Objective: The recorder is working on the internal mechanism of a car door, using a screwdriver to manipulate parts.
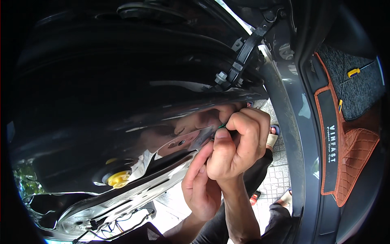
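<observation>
Glossy black car door (122,81), edge-on: right hand (237,142) pinching small green tool (222,126) against it; left hand (201,183) loosely curled, bracing beneath; yellow clip (118,179) seated.

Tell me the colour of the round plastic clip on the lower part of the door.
Yellow. The round plastic clip shows best in the head view, low on the door.

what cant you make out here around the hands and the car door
Head view, all of it:
- Green tool: only a tip shows; the right hand hides the rest.
- Left hand: fingertips hidden behind the right hand, so any grip is unclear.
- Door panel: upper part too dark.
- Wiring: cut off by the bottom edge.
</observation>
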### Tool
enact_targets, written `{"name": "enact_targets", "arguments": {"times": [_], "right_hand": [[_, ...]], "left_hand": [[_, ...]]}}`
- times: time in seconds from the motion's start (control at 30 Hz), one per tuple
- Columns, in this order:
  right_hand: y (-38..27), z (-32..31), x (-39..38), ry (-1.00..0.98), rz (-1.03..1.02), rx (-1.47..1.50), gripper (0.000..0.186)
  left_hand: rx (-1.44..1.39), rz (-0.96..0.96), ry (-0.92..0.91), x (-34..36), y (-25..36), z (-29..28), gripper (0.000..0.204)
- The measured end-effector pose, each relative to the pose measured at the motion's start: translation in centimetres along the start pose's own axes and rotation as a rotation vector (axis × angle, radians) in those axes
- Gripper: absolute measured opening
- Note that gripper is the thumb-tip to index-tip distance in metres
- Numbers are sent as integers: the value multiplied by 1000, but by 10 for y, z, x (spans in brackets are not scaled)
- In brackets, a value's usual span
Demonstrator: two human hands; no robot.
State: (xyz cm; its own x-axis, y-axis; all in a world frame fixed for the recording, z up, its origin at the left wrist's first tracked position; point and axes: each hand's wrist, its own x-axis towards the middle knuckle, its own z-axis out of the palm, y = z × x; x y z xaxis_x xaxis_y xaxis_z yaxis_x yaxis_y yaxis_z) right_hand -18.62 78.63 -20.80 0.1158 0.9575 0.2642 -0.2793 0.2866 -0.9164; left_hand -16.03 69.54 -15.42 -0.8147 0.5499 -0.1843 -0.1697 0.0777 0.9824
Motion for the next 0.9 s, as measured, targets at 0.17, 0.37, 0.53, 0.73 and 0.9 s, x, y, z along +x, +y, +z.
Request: {"name": "enact_targets", "arguments": {"times": [0.17,0.37,0.53,0.73,0.9], "right_hand": [[3,-1,1,10,-36,-41,19],[2,2,-3,45,-7,-46,18],[1,-2,-4,14,-2,-36,18],[0,4,-14,76,-34,-77,24],[-10,-7,-17,34,-32,-103,49]], "left_hand": [[12,19,-38,-2,0,-3,44],[73,43,-101,0,6,-9,43],[223,77,-159,-2,25,-11,42],[553,56,-280,-2,46,-8,52],[515,81,-282,-4,46,-10,51]]}}
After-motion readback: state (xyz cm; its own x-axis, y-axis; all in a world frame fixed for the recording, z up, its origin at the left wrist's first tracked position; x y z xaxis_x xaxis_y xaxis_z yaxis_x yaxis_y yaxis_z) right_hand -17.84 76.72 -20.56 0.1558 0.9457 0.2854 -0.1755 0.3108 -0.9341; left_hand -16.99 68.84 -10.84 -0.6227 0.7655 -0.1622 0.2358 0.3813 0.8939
